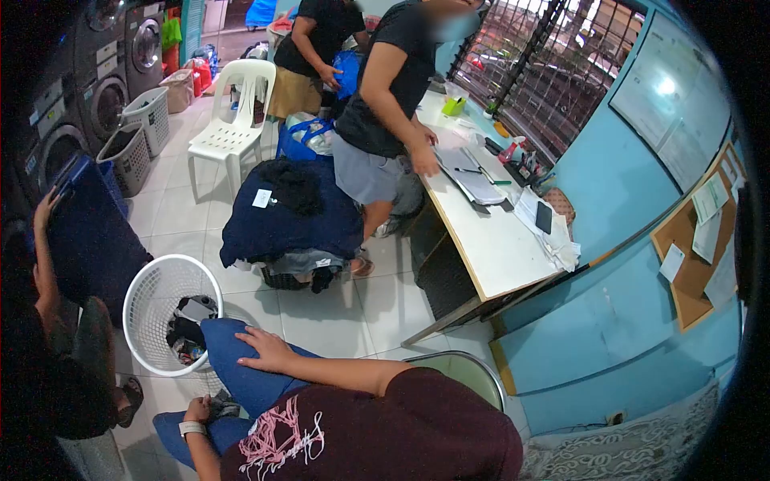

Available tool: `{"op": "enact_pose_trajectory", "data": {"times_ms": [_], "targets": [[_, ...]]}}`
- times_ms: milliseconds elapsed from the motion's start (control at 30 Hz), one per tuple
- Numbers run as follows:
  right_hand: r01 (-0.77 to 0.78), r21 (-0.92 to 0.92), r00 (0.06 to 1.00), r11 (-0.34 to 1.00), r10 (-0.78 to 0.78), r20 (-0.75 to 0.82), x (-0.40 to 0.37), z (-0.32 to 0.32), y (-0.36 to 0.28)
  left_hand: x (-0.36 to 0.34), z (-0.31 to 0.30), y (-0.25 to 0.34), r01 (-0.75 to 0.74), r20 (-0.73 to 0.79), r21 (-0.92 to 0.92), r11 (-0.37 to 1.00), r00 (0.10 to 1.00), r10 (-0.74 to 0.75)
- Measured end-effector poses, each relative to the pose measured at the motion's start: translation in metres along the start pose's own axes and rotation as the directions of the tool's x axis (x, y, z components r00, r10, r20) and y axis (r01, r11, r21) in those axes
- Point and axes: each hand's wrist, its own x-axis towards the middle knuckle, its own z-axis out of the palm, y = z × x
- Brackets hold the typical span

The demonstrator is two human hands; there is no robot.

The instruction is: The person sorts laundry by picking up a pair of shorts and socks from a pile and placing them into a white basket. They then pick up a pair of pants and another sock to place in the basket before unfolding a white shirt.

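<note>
My right hand point(269, 350) lies flat on my raised knee in blue jeans, its fingers spread and holding nothing. Lower down, my left hand point(198, 410), with a pale band at the wrist, has its fingers curled at the edge of a dark grey cloth point(224, 407) between my legs. Just beyond my knees stands a white laundry basket point(144, 317) with dark and patterned clothes point(189, 330) low inside it. A heap of dark navy clothes point(297, 228), with a white tag on top, rests on a basket farther away.
Another person's hand point(46, 210) grips a blue basket point(76, 180) at the left. Two people in black shirts stand beyond the heap, one beside a white desk point(505, 256) with papers. A white chair point(233, 120), washing machines point(104, 104) and grey baskets point(152, 120) stand farther back.
</note>
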Motion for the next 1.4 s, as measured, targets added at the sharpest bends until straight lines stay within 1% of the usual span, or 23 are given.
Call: {"op": "enact_pose_trajectory", "data": {"times_ms": [33,67,133,167,233,367,433,467,500,567,633,767,833,900,933,967,1033,1067,1133,1167,1233,1333,1400], "targets": [[0.004,0.007,1.0,1.0,-0.004,0.006,0.0,0.002,-0.001,-0.006,-0.003,0.004,0.038,-0.05,-0.059,0.998,0.998,-0.041],[0.007,0.012,1.0,1.0,-0.007,0.01,-0.001,0.001,-0.002,-0.006,-0.005,0.004,0.045,-0.051,-0.059,0.997,0.998,-0.048],[0.009,0.013,1.0,1.0,-0.008,-0.004,-0.002,-0.002,-0.004,0.0,-0.003,0.002,0.126,0.01,-0.005,0.992,0.992,-0.126],[0.01,0.014,1.0,1.0,-0.01,-0.002,-0.001,-0.001,-0.004,0.003,-0.001,-0.002,0.129,0.009,-0.006,0.992,0.992,-0.129],[0.006,0.003,1.0,1.0,-0.006,-0.019,-0.001,0.002,-0.003,0.006,0.005,-0.014,0.002,-0.022,-0.027,1.0,1.0,-0.003],[0.019,0.019,1.0,1.0,-0.019,-0.007,0.0,0.007,0.001,-0.011,-0.007,0.011,0.051,0.025,-0.021,0.998,0.998,-0.05],[0.036,0.024,0.998,0.999,-0.035,-0.06,0.001,0.009,0.004,-0.019,-0.016,0.023,0.083,0.088,0.009,0.996,0.993,-0.084],[0.012,0.005,1.0,1.0,-0.012,-0.025,0.0,0.008,0.004,-0.021,-0.016,0.026,0.065,0.057,0.032,0.997,0.996,-0.067],[0.046,0.003,0.997,0.999,-0.046,-0.058,0.001,0.009,0.005,-0.023,-0.014,0.026,0.054,0.03,0.055,0.997,0.998,-0.055],[0.057,0.025,0.996,0.998,-0.055,-0.069,0.001,0.017,0.011,-0.008,-0.004,-0.001,0.017,0.116,0.02,1.0,0.993,-0.019],[0.031,0.038,0.998,0.999,-0.029,-0.047,0.001,0.01,0.006,-0.028,-0.019,0.029,0.042,0.123,0.011,0.999,0.991,-0.043],[0.037,0.0,0.998,0.999,-0.037,-0.058,0.001,0.008,0.004,-0.023,-0.015,0.024,0.084,0.212,-0.09,0.992,0.975,-0.063],[0.032,-0.006,0.996,0.999,-0.032,-0.077,0.0,0.006,0.0,-0.02,-0.008,0.014,0.04,0.139,-0.016,0.999,0.99,-0.037],[0.032,0.004,0.999,0.999,-0.031,-0.04,0.003,0.006,0.001,-0.037,-0.023,0.041,0.087,0.098,-0.024,0.996,0.992,-0.085],[0.015,-0.003,0.999,1.0,-0.015,-0.031,0.003,0.006,0.001,-0.009,0.002,0.0,0.087,0.123,-0.143,0.986,0.99,-0.07],[0.021,0.001,1.0,1.0,-0.021,-0.018,0.004,0.006,0.001,-0.017,-0.009,0.016,0.111,0.127,-0.084,0.99,0.987,-0.1],[0.021,0.004,0.999,1.0,-0.021,-0.034,0.004,0.005,0.0,-0.021,-0.009,0.021,0.09,0.07,-0.049,0.995,0.994,-0.086],[0.054,-0.02,0.994,0.998,-0.056,-0.091,0.004,0.005,0.001,-0.017,-0.007,0.016,0.096,0.071,-0.054,0.994,0.993,-0.092],[0.062,-0.025,0.993,0.998,-0.064,-0.095,0.004,0.006,0.0,-0.009,-0.001,0.009,0.04,0.025,-0.105,0.994,0.999,-0.037],[0.068,-0.031,0.992,0.997,-0.071,-0.107,0.004,0.007,0.0,-0.007,0.003,0.006,0.044,0.026,-0.11,0.993,0.999,-0.041],[0.069,-0.018,0.993,0.997,-0.07,-0.093,0.005,0.006,0.001,-0.004,0.01,0.0,0.075,-0.014,-0.225,0.972,0.997,-0.081],[0.061,-0.003,0.995,0.998,-0.061,-0.081,0.005,0.004,-0.001,-0.013,-0.004,0.02,0.13,0.032,-0.184,0.974,0.992,-0.126],[0.052,0.0,0.996,0.999,-0.052,-0.076,0.005,0.005,0.0,-0.013,-0.004,0.017,0.095,0.041,-0.182,0.979,0.995,-0.089]]}}
